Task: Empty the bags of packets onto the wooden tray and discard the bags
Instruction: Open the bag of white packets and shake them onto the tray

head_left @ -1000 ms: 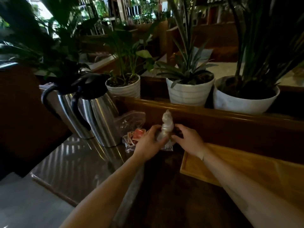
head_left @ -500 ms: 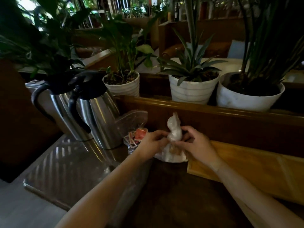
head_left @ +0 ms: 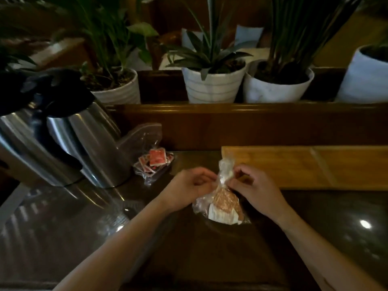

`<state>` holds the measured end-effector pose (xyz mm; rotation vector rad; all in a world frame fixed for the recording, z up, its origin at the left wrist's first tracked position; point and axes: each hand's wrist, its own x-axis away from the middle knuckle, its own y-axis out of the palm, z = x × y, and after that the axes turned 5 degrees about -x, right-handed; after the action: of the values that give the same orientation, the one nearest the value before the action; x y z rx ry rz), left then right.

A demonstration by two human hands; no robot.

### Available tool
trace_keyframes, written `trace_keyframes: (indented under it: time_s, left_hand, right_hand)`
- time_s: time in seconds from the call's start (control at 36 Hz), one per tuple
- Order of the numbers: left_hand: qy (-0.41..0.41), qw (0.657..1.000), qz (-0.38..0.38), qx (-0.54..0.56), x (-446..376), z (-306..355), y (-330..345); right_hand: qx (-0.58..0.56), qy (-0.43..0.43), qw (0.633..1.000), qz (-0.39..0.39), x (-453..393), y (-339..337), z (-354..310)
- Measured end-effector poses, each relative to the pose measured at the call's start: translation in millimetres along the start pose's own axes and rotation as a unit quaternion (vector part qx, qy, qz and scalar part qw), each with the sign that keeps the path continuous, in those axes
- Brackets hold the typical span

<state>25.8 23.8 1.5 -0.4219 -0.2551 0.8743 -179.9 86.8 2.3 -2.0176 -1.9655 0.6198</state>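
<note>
Grip: both hands are pinching the twisted neck of a clear plastic bag [head_left: 225, 175], the left hand [head_left: 190, 186] closing on it from one side and the right hand [head_left: 255, 191] from the other, fingertips nearly meeting around the plastic.
Bag body: it is hanging just below the grip and resting on the dark glossy counter [head_left: 210, 259], bulging toward the person.
Bag contents: brownish and white packets [head_left: 224, 204] are showing through the plastic, stacked under the pinch; any printing on them is too blurred to read.
Wooden tray [head_left: 304, 166]: it is lying just beyond and to the right of the grip, its near left corner almost behind the bag's neck, with a divider strip running across it.
Second bag [head_left: 154, 162]: it is sitting left of the grip and a little farther back, holding red and white packets, apart from both hands.
Steel jugs [head_left: 84, 148]: two with black tops are standing farther left, beside the second bag.
Wooden ledge [head_left: 241, 122]: it is running behind everything.
Potted plants [head_left: 214, 85]: white pots are lining up beyond the ledge.
</note>
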Motion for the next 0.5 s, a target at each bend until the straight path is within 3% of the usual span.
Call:
trace_keyframes:
  time_s: [0.11,0.25,0.5]
  left_hand:
    - [0.048,0.998,0.017,-0.040,0.0,8.0,8.1]
    - [0.121,0.975,0.037,-0.181,-2.4,15.8,18.2]
    - [0.147,0.954,0.028,-0.261,-16.1,25.8,19.4]
  right_hand:
    - [0.036,0.009,0.998,0.046,11.7,1.3,-1.3]
    - [0.077,-0.006,0.994,0.076,16.2,4.0,-6.2]
    - [0.055,0.007,0.997,0.060,17.3,-9.1,0.9]
